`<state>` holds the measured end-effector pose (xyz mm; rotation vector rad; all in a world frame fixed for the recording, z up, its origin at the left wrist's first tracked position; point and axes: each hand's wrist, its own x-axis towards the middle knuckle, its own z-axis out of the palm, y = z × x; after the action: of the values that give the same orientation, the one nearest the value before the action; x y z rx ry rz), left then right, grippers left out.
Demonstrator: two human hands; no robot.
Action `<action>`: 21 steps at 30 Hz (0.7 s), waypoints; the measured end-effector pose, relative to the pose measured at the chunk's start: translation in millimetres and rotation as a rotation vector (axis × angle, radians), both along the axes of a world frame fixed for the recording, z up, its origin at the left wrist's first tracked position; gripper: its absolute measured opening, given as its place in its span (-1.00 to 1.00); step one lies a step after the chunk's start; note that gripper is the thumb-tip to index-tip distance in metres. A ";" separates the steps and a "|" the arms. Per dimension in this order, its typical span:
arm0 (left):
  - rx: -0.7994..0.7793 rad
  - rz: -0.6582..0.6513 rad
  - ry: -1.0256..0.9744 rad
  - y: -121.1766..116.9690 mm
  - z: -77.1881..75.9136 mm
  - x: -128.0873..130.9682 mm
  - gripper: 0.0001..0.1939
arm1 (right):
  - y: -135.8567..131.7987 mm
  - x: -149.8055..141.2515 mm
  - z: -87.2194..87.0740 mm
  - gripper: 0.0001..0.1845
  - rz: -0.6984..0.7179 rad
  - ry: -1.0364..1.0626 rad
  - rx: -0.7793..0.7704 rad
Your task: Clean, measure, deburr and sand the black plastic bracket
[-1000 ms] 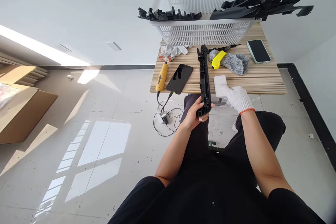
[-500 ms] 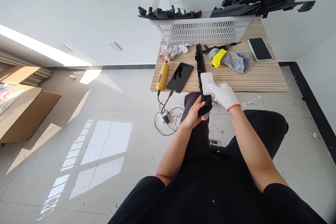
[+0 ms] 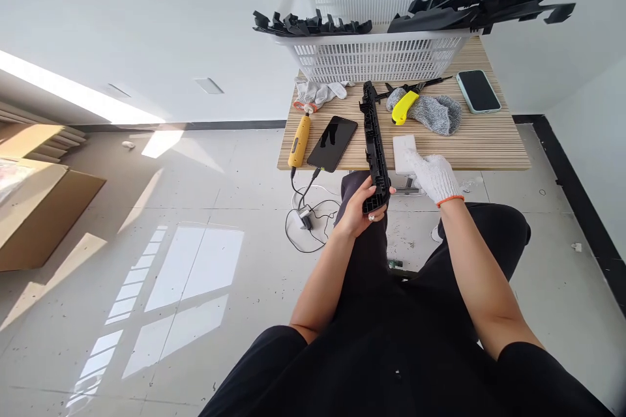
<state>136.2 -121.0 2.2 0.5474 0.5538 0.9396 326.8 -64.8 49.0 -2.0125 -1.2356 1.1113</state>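
My left hand (image 3: 362,207), bare with a ring, is wrapped round the near end of a long black ribbed plastic part (image 3: 375,150). The part's far end reaches up over the table toward the basket. My right hand (image 3: 433,176) wears a white knit glove with an orange cuff. It grips a flat white block (image 3: 403,151), perhaps a sponge or foam pad, by its near right corner. The block is to the right of the black part, with a gap between them.
A white basket (image 3: 372,55) holding black plastic parts (image 3: 482,6) stands at the back of the wooden table (image 3: 469,151). Around it lie a yellow corded tool (image 3: 299,141), two phones (image 3: 332,143), a yellow-handled cutter (image 3: 405,108), grey cloth (image 3: 443,115) and a white glove (image 3: 320,92). Cables (image 3: 306,218) trail on the floor.
My right hand has moved right with the white block, off the black part it was resting against. My left hand keeps its hold on the part, which now shows more of its length.
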 end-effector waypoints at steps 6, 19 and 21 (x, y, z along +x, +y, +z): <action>0.020 -0.022 0.024 0.6 -2.0 2.7 -0.69 | 5.6 -27.6 3.7 -0.38 0.029 0.106 0.011; -0.018 0.024 0.033 -3.3 0.9 8.0 -0.62 | 4.3 -14.7 -3.4 -0.29 0.127 -0.116 0.005; -0.016 0.023 0.030 -3.5 1.3 7.6 -0.63 | 0.7 -12.7 -2.0 -0.29 0.111 -0.118 0.002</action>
<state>143.8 -124.5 3.5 0.5419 0.5954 0.9495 314.1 -64.0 47.1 -2.0553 -1.4229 1.0543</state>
